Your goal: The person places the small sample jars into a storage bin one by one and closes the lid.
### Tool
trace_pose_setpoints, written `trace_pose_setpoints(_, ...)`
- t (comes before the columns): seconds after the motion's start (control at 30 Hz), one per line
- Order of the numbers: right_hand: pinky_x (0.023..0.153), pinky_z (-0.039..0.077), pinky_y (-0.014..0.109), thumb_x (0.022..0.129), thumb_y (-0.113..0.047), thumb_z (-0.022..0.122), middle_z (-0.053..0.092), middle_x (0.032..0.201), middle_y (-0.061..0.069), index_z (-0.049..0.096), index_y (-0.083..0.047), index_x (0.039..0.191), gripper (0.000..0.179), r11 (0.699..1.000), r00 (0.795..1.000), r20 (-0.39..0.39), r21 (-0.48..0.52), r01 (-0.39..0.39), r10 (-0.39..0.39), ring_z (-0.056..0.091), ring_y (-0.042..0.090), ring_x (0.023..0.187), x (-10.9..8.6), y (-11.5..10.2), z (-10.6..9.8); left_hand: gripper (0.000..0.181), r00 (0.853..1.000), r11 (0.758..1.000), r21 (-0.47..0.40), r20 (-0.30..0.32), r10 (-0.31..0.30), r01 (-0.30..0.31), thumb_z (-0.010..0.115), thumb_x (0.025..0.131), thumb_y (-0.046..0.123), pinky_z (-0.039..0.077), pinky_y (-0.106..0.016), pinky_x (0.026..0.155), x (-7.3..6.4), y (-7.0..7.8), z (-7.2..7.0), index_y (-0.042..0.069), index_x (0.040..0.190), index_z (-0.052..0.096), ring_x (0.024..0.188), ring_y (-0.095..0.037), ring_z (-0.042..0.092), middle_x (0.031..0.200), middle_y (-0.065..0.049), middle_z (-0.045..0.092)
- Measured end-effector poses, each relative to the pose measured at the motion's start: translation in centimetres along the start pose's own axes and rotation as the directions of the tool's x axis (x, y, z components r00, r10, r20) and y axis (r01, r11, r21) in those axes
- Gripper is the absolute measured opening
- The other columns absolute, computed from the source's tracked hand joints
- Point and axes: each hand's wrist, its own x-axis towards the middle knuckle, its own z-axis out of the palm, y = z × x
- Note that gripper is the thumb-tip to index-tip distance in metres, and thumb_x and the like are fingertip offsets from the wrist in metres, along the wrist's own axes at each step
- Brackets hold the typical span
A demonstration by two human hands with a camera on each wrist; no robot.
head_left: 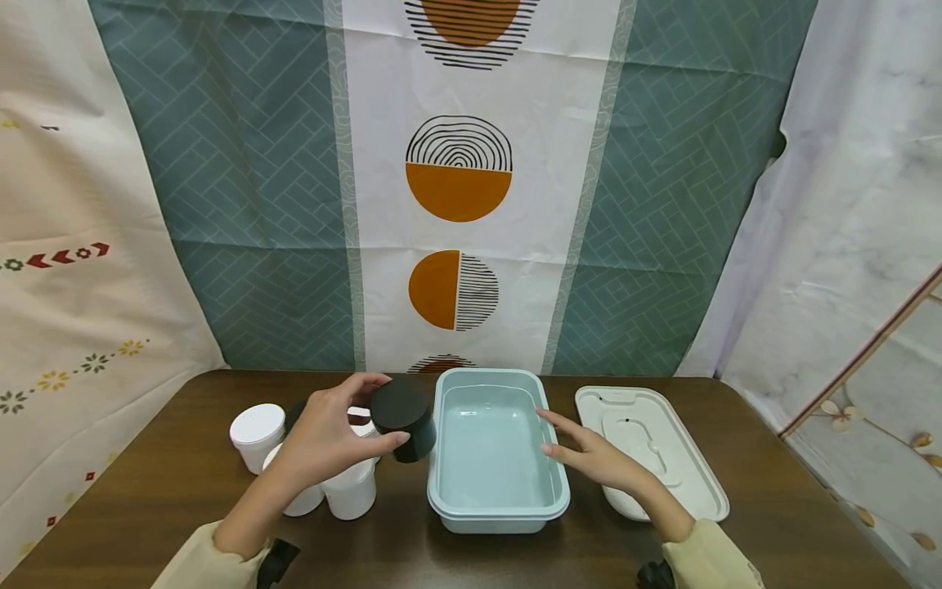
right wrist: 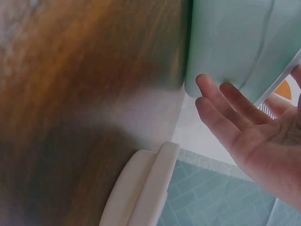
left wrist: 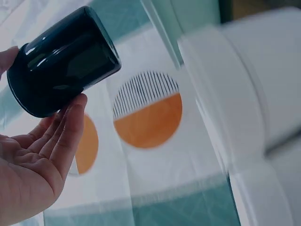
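Note:
My left hand (head_left: 331,433) grips a black lidded jar (head_left: 403,419) between thumb and fingers, lifted at the left rim of a light blue plastic bin (head_left: 495,462). In the left wrist view the glossy jar (left wrist: 66,61) tilts, with fingertips under it and the thumb at its end. My right hand (head_left: 603,460) is at the bin's right side, digits spread and loosely extended over the rim. From the right wrist, several fingers of that hand (right wrist: 254,127) show along the bin's outer wall (right wrist: 225,42). The bin's inside holds nothing visible.
White lidded tubs (head_left: 257,429) cluster on the left of the brown table (head_left: 397,556), partly hidden behind my left hand and forearm; another dark lid peeks out among them. A flat white bin lid (head_left: 662,450) lies right of the bin. Patterned cloth (head_left: 471,90) hangs behind the table.

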Motion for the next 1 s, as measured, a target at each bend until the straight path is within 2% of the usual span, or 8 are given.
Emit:
trace_pose_setpoints(0.23,0.097,0.030,0.059,0.093,-0.028,0.052,0.029,0.144,0.021,0.029,-0.008,0.142,0.058,1.000,1.000,-0.002,0.001,0.005,-0.005,0.027,0.041,0.130,0.0,0.0,0.0,0.057,0.996,0.991,-0.135,0.084,0.015,-0.004,0.082,0.065,0.023,0.052,-0.022,0.067,1.4,0.7,3.4,0.005,0.112,0.056,0.078,-0.013,0.064,0.096,-0.006,0.065)
trace_pose_setpoints(0.37,0.097,0.030,0.059,0.093,-0.027,0.052,0.029,0.144,0.020,0.030,-0.008,0.142,0.058,1.000,1.000,-0.006,-0.005,0.007,-0.007,0.027,0.041,0.130,0.0,0.1,0.0,0.057,0.990,0.986,-0.166,0.133,0.048,-0.026,0.081,0.066,0.024,0.053,-0.028,0.067,1.8,0.9,5.3,0.002,0.112,0.055,0.077,-0.013,0.064,0.093,-0.006,0.066)
trace_pose_setpoints(0.53,0.097,0.030,0.058,0.093,-0.027,0.052,0.031,0.143,0.020,0.030,-0.008,0.142,0.057,1.000,1.000,-0.011,-0.003,0.021,-0.021,0.029,0.041,0.129,0.1,0.2,0.1,0.056,0.982,0.990,-0.142,0.184,0.036,-0.010,0.081,0.066,0.026,0.053,-0.031,0.066,2.1,1.0,7.4,0.004,0.112,0.056,0.081,-0.016,0.063,0.093,-0.003,0.066)
trace_pose_setpoints(0.73,0.097,0.031,0.058,0.093,-0.027,0.052,0.032,0.142,0.021,0.030,-0.007,0.142,0.057,1.000,1.000,-0.014,-0.005,0.024,-0.024,0.031,0.041,0.128,0.2,0.3,0.1,0.056,0.967,0.988,-0.153,0.251,0.046,-0.007,0.079,0.068,0.027,0.053,-0.035,0.070,2.2,0.8,9.1,0.004,0.113,0.055,0.087,-0.019,0.063,0.095,-0.004,0.065)
trace_pose_setpoints(1.0,0.097,0.030,0.058,0.093,-0.027,0.052,0.032,0.143,0.020,0.031,-0.009,0.142,0.056,1.000,1.000,-0.013,-0.007,0.014,-0.014,0.029,0.040,0.129,0.1,0.4,0.1,0.057,0.942,0.998,-0.046,0.332,0.046,-0.033,0.078,0.068,0.034,0.049,-0.022,0.067,2.5,0.7,11.2,0.007,0.114,0.056,0.085,-0.012,0.059,0.095,0.000,0.066)
